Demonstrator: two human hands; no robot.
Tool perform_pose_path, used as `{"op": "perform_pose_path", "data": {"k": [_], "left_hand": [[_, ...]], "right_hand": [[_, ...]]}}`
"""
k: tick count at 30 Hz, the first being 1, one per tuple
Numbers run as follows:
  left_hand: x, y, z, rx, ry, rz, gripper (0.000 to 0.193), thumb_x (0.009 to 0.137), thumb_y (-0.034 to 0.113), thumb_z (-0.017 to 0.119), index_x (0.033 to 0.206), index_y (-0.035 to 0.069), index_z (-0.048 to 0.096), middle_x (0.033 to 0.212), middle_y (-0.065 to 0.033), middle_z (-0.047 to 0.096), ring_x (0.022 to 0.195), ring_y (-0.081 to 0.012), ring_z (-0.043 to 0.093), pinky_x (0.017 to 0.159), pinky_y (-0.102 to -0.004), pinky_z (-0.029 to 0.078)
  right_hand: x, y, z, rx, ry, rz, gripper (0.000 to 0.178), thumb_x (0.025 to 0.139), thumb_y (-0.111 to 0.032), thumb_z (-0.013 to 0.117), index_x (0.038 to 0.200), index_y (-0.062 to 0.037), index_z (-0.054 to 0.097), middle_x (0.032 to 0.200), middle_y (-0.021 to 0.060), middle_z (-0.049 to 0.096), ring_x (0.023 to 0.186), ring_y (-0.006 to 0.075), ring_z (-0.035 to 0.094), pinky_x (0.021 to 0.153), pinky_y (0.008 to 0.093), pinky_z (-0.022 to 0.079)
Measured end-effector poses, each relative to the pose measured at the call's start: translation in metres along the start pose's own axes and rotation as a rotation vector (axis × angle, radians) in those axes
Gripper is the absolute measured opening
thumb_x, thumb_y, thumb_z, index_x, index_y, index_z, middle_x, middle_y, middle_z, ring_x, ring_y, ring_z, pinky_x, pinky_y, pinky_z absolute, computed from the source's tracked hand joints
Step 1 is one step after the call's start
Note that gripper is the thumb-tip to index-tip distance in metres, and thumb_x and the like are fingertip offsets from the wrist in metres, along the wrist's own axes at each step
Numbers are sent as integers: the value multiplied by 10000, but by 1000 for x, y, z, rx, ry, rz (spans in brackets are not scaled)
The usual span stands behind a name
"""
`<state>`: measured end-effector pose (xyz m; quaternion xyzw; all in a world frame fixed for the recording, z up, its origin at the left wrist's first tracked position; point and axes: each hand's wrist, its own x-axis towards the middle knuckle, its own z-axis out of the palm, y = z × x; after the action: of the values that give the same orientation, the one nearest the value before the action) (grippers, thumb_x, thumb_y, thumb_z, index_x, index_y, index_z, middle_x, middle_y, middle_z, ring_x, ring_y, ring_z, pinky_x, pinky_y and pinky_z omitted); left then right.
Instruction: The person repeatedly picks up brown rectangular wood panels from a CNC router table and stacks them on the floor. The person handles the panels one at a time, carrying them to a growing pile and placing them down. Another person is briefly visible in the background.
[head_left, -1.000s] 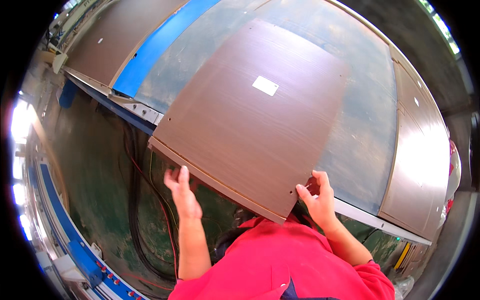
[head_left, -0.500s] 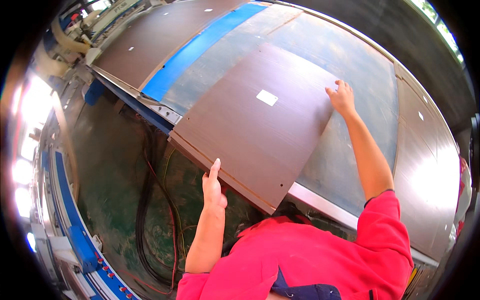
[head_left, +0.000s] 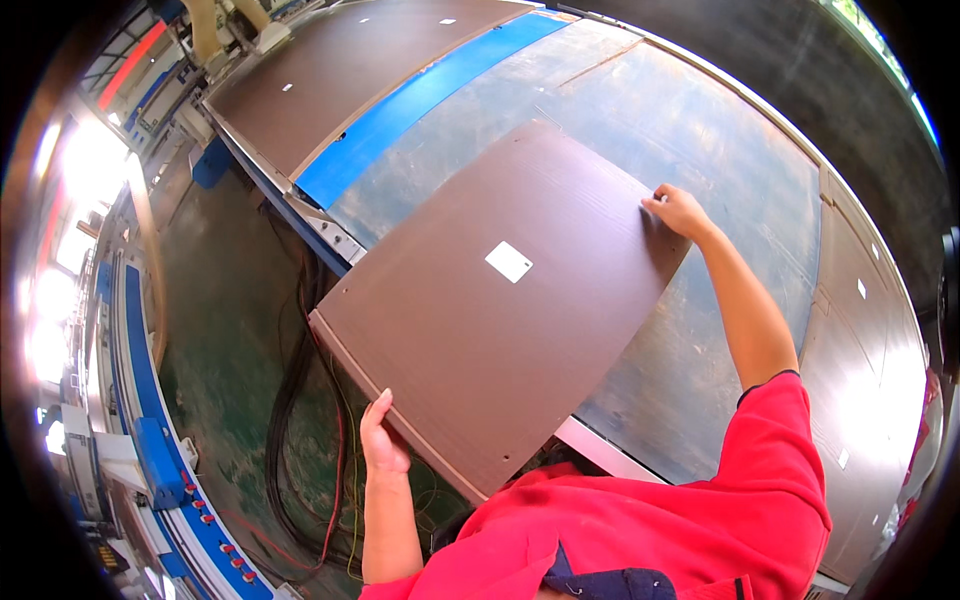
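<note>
While the left hand (head_left: 385, 435) stays at the near edge of the brown panel (head_left: 450, 320), its thumb is raised against the rim and its fingers are mostly hidden, so I cannot tell if it pinches the board. At the far right corner of the panel is the right hand (head_left: 677, 210), its fingers curled close together; whether they squeeze the edge, I also cannot tell. The panel lies over the worktop (head_left: 720, 330), with its near side sticking out past the border toward the person's red shirt (head_left: 640, 520). To handle it well, I would judge, both hands should act together, the left one supporting this overhanging side and the right one guiding the corner gently, so that the board does not tip or scrape. It is also good to keep fingertips out from under the panel, and not to rub the white label (head_left: 509, 262) on its face. As for containers, I can make out none; the worktop is what carries things: a blue strip (head_left: 420, 105) beyond the panel to the left, and more brown boards (head_left: 855, 370) to its right.
</note>
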<state>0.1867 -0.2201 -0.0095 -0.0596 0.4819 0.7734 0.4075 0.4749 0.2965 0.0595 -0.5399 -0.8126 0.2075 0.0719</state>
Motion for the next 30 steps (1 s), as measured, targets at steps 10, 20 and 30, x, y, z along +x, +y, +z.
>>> {"op": "perform_pose_path", "data": {"k": [10, 20, 30], "left_hand": [[-20, 26, -51, -65, 124, 61, 383, 885, 281, 573, 1109, -22, 642, 1054, -141, 699, 930, -280, 676, 834, -391, 548], [-14, 22, -58, -163, 136, 59, 396, 853, 248, 631, 1174, 21, 578, 1078, -133, 657, 955, -282, 657, 830, -414, 551], [-9, 15, -64, -174, 152, 95, 484, 822, 212, 643, 1258, 48, 511, 1118, -136, 617, 994, -299, 638, 853, -448, 544]], "right_hand": [[-37, -12, 46, 284, 18, -170, 327, 918, -278, 681, 1113, -34, 584, 1011, 162, 665, 927, 289, 594, 856, 387, 473], [-19, -31, 43, 385, -125, -78, 334, 964, -337, 629, 1133, -51, 596, 1039, 38, 613, 963, 156, 527, 887, 315, 428], [-1, -67, 33, 282, -319, 66, 544, 941, -487, 611, 1196, -7, 634, 1144, 88, 638, 1082, 195, 563, 957, 358, 427]]}}
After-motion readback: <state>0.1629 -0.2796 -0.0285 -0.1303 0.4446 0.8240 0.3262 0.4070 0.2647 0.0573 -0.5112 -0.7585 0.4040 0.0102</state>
